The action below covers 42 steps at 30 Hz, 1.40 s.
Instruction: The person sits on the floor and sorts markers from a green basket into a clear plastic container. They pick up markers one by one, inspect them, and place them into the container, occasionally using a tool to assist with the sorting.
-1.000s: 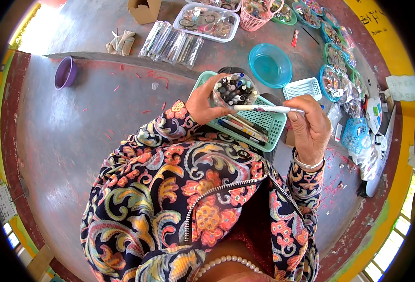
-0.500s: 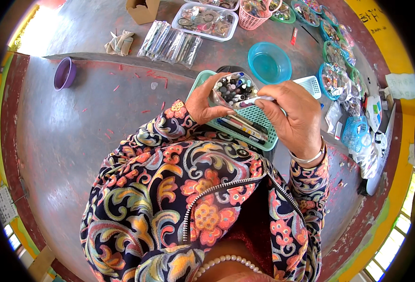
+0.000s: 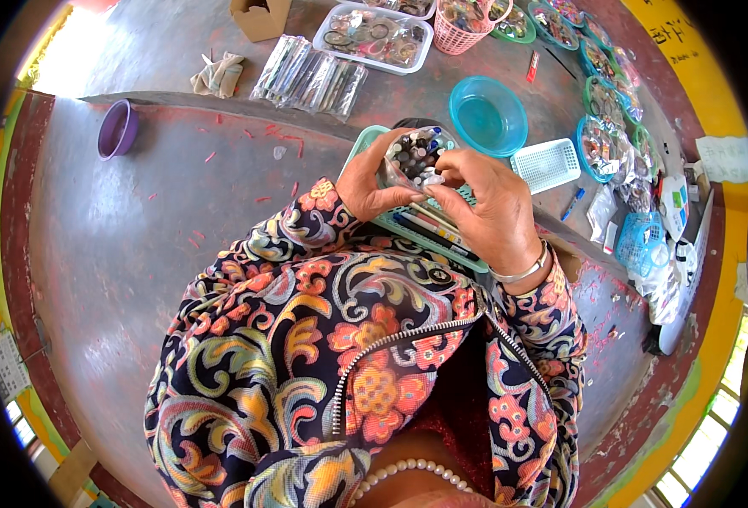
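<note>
My left hand (image 3: pixel 370 184) is wrapped round a clear plastic bag of pens (image 3: pixel 414 157), which stands upright with its mouth toward me and the many pen ends showing, black, white, grey and blue. At the bag's right side my right hand (image 3: pixel 491 203) is closed, thumb and fingers pinched together at the rim by the pens. Whether a pen is also between those fingers is hidden. Beneath both hands sits a pale green perforated basket (image 3: pixel 365 140), with several loose pens (image 3: pixel 429 233) lying in it.
Ahead stand a round teal basin (image 3: pixel 488 118), a white perforated basket (image 3: pixel 546 166), bagged pens (image 3: pixel 306 76) and a white tray of small goods (image 3: pixel 382 38). A purple tub (image 3: pixel 117 131) is at left, a blue pen (image 3: pixel 572 205) at right. Several filled baskets (image 3: pixel 598 144) line the right.
My right hand has moved left, from holding the bag's edge out to the side to pinching close over the pens. My left hand keeps its hold on the bag.
</note>
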Tool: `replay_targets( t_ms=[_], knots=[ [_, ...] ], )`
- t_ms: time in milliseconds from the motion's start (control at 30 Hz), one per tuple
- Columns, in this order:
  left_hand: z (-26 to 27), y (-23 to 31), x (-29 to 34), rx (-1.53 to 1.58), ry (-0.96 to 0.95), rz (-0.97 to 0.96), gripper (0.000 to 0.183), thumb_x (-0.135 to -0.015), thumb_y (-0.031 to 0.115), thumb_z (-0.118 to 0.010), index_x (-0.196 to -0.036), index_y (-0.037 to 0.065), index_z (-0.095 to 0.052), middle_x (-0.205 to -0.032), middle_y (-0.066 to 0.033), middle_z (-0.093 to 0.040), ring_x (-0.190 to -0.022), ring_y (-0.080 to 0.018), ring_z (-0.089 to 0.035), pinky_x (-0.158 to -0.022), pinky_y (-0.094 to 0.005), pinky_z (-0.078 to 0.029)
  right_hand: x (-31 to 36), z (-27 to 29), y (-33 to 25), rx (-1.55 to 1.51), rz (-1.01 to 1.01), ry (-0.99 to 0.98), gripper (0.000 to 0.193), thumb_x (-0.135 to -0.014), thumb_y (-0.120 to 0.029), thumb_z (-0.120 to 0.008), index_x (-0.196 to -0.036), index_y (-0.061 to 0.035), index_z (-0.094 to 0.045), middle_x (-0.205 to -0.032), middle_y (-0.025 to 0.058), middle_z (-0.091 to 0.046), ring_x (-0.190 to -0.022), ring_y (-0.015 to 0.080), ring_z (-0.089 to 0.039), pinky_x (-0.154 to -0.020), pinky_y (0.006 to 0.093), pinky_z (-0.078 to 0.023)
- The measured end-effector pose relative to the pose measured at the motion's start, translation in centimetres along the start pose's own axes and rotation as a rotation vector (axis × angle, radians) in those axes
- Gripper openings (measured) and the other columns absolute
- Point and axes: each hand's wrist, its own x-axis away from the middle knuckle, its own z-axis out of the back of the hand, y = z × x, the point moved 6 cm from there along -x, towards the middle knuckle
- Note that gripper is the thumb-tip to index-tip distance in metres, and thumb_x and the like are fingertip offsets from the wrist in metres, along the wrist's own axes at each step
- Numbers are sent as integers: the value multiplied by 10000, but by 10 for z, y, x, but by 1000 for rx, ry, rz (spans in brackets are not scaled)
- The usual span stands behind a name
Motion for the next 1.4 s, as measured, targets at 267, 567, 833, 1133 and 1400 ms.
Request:
replay_targets(
  t_ms=[267,567,833,1133,1400],
  knots=[
    [2,-9,1,19,25,1,838,-758,304,-801,-1387,12,-332,-1208,-138,-557,-1112,-206,-554,-940,-342,-447,6,6,-7,148,294,105,202,-707,-15,-707,-889,-57,-629,-901,85,-639,-783,285,-606,-654,369,-491],
    [1,-7,1,127,17,11,817,-770,223,-795,-1397,9,-315,-1225,-120,-544,-1121,-178,-542,-951,-329,-447,10,6,-12,239,389,152,284,-677,-29,-728,-942,-78,-638,-1008,87,-621,-899,308,-605,-747,384,-495],
    [2,-9,1,83,20,-31,845,-750,229,-812,-1397,11,-314,-1227,-120,-543,-1120,-180,-541,-952,-331,-448,15,-11,-3,315,378,31,328,-672,-90,-734,-984,-92,-631,-1197,104,-563,-1077,316,-549,-849,409,-460],
    [0,-23,-1,95,94,75,790,-734,157,-815,-1357,7,-353,-1244,-112,-532,-1135,-174,-540,-962,-327,-438,14,4,8,94,273,53,366,-688,4,-686,-1044,-74,-652,-1146,132,-602,-1025,325,-588,-856,421,-472],
    [-1,-27,-1,72,97,99,816,-742,163,-801,-1369,-7,-307,-1238,-117,-532,-1131,-181,-545,-971,-331,-433,81,-5,74,261,-28,-247,87,-766,-123,-578,-790,-51,-620,-783,91,-607,-787,292,-586,-671,427,-461]
  ],
)
